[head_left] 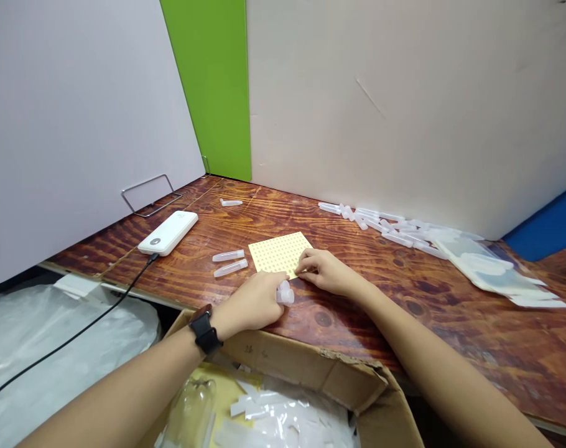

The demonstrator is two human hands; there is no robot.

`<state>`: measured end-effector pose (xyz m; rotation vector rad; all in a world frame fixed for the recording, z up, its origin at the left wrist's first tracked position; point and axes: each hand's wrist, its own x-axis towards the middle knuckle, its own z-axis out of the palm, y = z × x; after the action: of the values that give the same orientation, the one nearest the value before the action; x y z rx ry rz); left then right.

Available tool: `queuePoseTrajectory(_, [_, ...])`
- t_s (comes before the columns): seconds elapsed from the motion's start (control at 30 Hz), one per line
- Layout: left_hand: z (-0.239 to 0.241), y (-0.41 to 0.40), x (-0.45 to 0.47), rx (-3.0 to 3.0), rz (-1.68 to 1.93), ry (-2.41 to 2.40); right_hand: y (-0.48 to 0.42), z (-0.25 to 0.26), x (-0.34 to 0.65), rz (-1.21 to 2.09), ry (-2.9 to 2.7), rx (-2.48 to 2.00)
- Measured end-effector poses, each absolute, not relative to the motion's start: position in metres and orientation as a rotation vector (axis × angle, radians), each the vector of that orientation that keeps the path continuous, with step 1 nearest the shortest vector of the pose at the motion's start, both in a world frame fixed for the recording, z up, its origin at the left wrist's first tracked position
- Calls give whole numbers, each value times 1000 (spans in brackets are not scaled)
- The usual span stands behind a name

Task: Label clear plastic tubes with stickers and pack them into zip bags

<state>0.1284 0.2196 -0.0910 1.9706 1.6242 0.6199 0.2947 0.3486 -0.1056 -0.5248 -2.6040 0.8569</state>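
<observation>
On my feed the wooden counter (432, 330) runs along two pale partition walls, with an open cardboard box (283, 354) against its front edge. A white power bank (168, 233) sits near the left edge, and a heap of frosted plastic tubes (380, 221) lies along the back edge. Near the front, mid-counter, lies a yellow dotted sheet (278, 254), with two loose tubes (229, 261) just left of it.

My worry is the frosted tube (285, 293) in the left hand (252, 303): a loose hold this close to the front edge could drop it into the box. It sits at the fingertips, pinched and partly hidden, its end poking out. The right hand's (324, 272) fingers (306, 264) lie close together, pressing the sheet's near corner; a nudge there could slide the sheet.
</observation>
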Motion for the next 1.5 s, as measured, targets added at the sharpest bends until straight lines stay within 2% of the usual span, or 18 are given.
queuePoseTrajectory(1.5, [-94, 219, 129, 2032, 579, 1657, 340, -112, 288, 697, -2688, -582])
